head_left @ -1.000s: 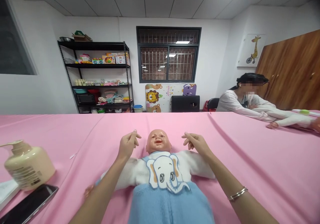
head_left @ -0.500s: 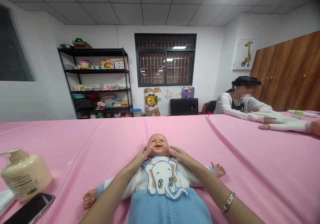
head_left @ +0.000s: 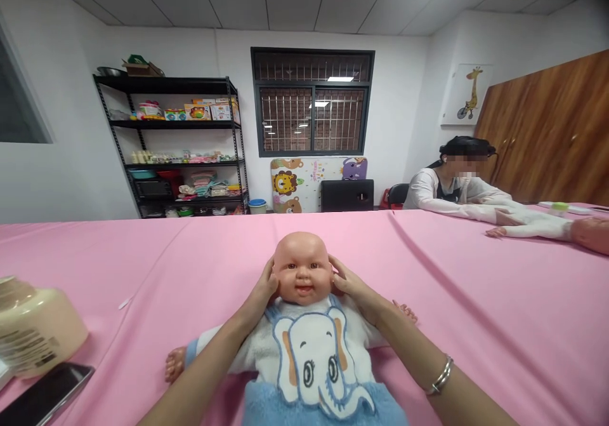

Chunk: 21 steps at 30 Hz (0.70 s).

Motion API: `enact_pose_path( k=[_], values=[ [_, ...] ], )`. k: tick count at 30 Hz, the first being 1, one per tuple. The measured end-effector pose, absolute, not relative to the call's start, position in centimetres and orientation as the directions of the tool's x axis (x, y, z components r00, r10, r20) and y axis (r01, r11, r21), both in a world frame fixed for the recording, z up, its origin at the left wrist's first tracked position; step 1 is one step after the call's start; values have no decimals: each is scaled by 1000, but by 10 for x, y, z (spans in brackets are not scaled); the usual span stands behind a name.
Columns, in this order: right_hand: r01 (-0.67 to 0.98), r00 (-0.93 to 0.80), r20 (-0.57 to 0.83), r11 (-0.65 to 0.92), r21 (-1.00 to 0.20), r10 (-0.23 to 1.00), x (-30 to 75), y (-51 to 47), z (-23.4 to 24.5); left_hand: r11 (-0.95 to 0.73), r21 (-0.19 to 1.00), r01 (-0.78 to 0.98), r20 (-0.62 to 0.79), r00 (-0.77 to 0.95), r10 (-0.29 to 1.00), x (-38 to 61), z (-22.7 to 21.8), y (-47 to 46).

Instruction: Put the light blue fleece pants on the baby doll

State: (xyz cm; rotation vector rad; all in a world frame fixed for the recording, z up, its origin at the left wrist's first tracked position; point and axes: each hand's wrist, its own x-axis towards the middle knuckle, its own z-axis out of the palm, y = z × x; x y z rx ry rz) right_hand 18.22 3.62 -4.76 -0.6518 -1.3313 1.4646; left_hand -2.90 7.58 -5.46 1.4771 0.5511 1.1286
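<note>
A baby doll [head_left: 302,273] in a white and blue fleece outfit with an elephant on its front lies face up on the pink cloth. My left hand [head_left: 262,291] cups one side of the doll's head, its fingers reaching behind it and partly hidden. On the other side, my right hand [head_left: 354,289] holds the head the same way, a silver bracelet [head_left: 441,375] on that wrist. The head is tipped up so that its face points towards me. The doll's arms stretch out to both sides beneath my forearms.
A pump bottle [head_left: 40,331] and a dark phone [head_left: 47,391] lie at the left on the pink cloth [head_left: 476,305]. Across the table at right, a co-worker [head_left: 438,188] handles another doll [head_left: 542,228]. Behind stand a black shelf rack [head_left: 176,123] and wooden cabinets [head_left: 547,127].
My hands have slid from the doll's cheeks to the sides and back of its head. The head has risen and tilted forward; the upper body has lifted too.
</note>
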Motion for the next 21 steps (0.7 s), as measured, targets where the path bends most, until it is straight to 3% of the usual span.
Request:
enact_pose_path(
  k=[5, 10, 13, 16, 21],
  values=[
    [-330, -345, 337, 223, -917, 876, 179, 17, -26, -626, 769, -128, 629, 328, 705, -21, -40, 44],
    [-239, -260, 489, 435, -868, 833, 173, -16, 6, -774, 626, -95, 754, 325, 570, -18, -17, 13],
    [-198, -222, 546, 510, -837, 808, 168, -43, 18, -766, 623, -161, 766, 322, 556, -18, 0, -15],
    [-198, -161, 556, 525, -828, 815, 162, -75, 18, -659, 697, -284, 711, 392, 584, -18, 10, -46],
    [-72, -167, 412, 406, -911, 896, 160, -132, 13, -436, 876, -207, 482, 320, 815, -27, 19, -89]
  ],
)
